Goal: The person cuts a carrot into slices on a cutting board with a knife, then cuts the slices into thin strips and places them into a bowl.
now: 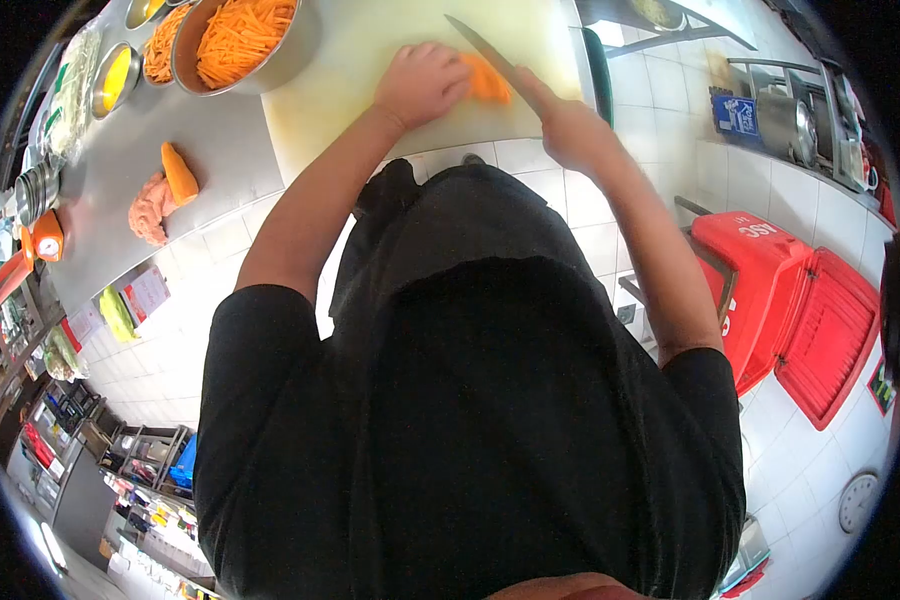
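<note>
My right hand (575, 132) is closed round the handle of a kitchen knife (482, 45), its blade pointing up and to the left over a pale cutting board (350, 120). Sliced carrot (488, 80) lies on the board beside the blade, slightly blurred. Against the carrot's left end rest the curled fingers of my left hand (425, 85); the fingertips are partly hidden. Left of the board stands a metal pot (270, 75) holding carrot strips (245, 40).
A whole carrot (178, 175) lies by a crumpled pinkish cloth or bag (151, 208) on the steel counter (230, 150). Small metal bowls, one with yellow contents (116, 80), stand farther left. On my right is a red lidded bin (760, 280).
</note>
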Demonstrator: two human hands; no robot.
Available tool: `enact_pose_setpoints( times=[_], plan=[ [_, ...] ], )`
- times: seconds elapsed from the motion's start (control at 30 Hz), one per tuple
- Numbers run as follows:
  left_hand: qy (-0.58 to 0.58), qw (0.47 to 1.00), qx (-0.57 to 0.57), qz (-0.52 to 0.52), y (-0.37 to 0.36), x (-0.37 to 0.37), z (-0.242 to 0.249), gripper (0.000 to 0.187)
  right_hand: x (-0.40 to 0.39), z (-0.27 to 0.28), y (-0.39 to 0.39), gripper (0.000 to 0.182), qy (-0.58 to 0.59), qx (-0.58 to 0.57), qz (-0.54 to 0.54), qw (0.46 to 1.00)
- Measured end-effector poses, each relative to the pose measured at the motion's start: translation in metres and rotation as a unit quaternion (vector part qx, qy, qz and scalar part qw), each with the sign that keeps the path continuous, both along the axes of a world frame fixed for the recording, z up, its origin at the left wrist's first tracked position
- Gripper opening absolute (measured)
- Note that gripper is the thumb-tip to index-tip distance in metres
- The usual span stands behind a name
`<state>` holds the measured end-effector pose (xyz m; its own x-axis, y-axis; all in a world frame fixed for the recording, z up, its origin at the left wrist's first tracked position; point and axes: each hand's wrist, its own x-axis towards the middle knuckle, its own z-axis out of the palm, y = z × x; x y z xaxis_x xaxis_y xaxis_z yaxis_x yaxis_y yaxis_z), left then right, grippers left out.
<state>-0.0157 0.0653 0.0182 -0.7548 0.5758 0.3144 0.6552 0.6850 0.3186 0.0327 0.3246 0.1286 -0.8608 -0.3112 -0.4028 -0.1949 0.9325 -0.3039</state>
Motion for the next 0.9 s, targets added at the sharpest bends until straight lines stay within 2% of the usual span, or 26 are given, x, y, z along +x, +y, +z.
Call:
enact_pose_setpoints(
  times=[0.1, 0.2, 0.3, 0.33, 0.47, 0.57, 0.6, 0.7, 0.73, 0.83, 0.9],
  plan=[
    [-0.001, 1.0, 0.004, 0.0, -0.001, -0.001, 0.001, 0.027, 0.009, 0.0, -0.001, 0.081, -0.033, 0.008, -0.031, 0.999],
    [-0.003, 1.0, 0.009, -0.003, -0.001, 0.002, -0.002, 0.026, 0.02, -0.034, -0.014, 0.088, -0.032, 0.01, -0.08, 0.996],
    [-0.003, 1.0, 0.005, -0.002, -0.003, 0.004, -0.011, 0.025, 0.01, -0.039, -0.008, 0.086, 0.001, -0.005, -0.051, 0.999],
    [-0.002, 1.0, 0.006, -0.003, -0.003, 0.005, -0.01, 0.025, 0.007, -0.03, -0.006, 0.084, 0.03, -0.024, -0.03, 0.999],
    [0.004, 1.0, 0.002, 0.006, 0.0, 0.0, 0.001, 0.025, -0.002, 0.016, -0.008, 0.08, -0.043, 0.021, -0.015, 0.999],
    [0.003, 1.0, 0.006, 0.006, -0.001, -0.001, -0.001, 0.025, 0.013, 0.006, -0.016, 0.08, -0.065, 0.028, -0.059, 0.996],
    [0.002, 1.0, 0.009, 0.006, -0.001, 0.0, -0.004, 0.025, 0.019, -0.029, -0.012, 0.092, -0.016, 0.014, -0.064, 0.998],
    [0.012, 1.0, 0.011, 0.007, -0.005, -0.009, -0.006, 0.025, 0.01, -0.022, -0.018, 0.092, -0.034, 0.018, -0.055, 0.998],
    [0.004, 1.0, 0.012, 0.0, -0.005, -0.001, -0.004, 0.025, 0.006, -0.025, -0.014, 0.09, 0.01, -0.023, -0.032, 0.999],
    [0.001, 1.0, 0.016, -0.001, 0.0, -0.004, -0.002, 0.026, -0.007, -0.003, -0.005, 0.089, 0.004, 0.01, 0.004, 1.0],
    [-0.004, 1.0, 0.013, 0.003, -0.001, -0.001, -0.004, 0.026, 0.002, 0.003, -0.007, 0.09, -0.026, 0.01, -0.017, 0.999]
  ],
)
